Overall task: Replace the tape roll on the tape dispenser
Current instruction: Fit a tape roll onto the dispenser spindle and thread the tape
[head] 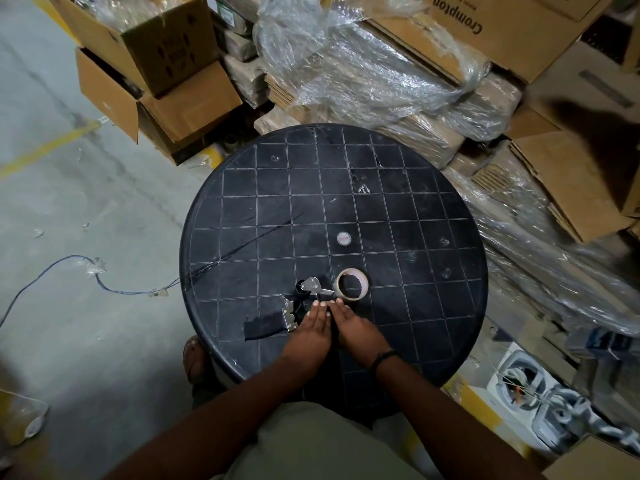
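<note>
A hand-held tape dispenser with a black body and metal plates lies on the near part of the round black table. Its black handle points left. A tan tape roll lies flat just right of the dispenser. My left hand rests with straight fingers on the dispenser's near side. My right hand lies beside it, fingers extended, fingertips close to the roll's near edge. The two hands touch side by side and neither grips anything.
A small white round cap sits near the table's centre. Cardboard boxes and plastic-wrapped stacks crowd the far and right sides. A blue cable runs across the concrete floor on the left.
</note>
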The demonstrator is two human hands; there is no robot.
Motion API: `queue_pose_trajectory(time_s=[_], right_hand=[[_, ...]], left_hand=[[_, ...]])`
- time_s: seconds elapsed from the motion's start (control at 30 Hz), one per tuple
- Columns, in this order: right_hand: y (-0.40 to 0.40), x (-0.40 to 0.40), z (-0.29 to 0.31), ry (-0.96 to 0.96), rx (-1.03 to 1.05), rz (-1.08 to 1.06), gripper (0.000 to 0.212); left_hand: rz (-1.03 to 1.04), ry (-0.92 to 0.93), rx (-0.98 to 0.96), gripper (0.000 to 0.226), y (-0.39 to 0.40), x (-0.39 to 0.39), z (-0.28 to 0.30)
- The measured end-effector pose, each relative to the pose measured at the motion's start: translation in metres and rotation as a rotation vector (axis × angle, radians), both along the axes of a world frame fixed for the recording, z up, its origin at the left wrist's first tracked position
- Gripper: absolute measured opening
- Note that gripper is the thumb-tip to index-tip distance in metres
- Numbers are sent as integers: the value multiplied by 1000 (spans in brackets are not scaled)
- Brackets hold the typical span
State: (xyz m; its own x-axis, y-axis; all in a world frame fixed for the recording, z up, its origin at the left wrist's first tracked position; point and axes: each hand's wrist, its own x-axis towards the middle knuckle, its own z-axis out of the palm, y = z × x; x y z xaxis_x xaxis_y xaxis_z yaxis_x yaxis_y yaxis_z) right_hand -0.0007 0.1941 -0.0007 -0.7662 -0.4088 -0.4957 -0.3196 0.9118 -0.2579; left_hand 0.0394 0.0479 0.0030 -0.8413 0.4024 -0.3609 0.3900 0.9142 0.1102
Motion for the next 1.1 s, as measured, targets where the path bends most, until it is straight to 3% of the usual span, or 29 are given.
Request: queue_pose_trajectory(time_s=[0.4, 0.57, 0.63, 0.8, 0.93, 1.1], right_hand=[[-8, 0, 4, -14, 107, -19, 55], [-14, -9, -2, -50, 169, 18, 55], [-20, -7, -6, -51, 198, 58, 53], [-17, -3, -9, -54, 179, 64, 55], [-15, -3, -11, -61, 193, 66, 57], [-14, -5, -12, -102, 191, 23, 58]], left_hand=[[-16, -141, -26, 57, 9, 5, -29], [10, -79, 20, 54, 4, 2, -15], [6, -184, -11, 57, 0, -1, -15], [-87, -69, -27, 41, -5, 2, -38], [-191, -105, -93, 62, -6, -4, -41], [-214, -188, -71, 60, -8, -12, -58]])
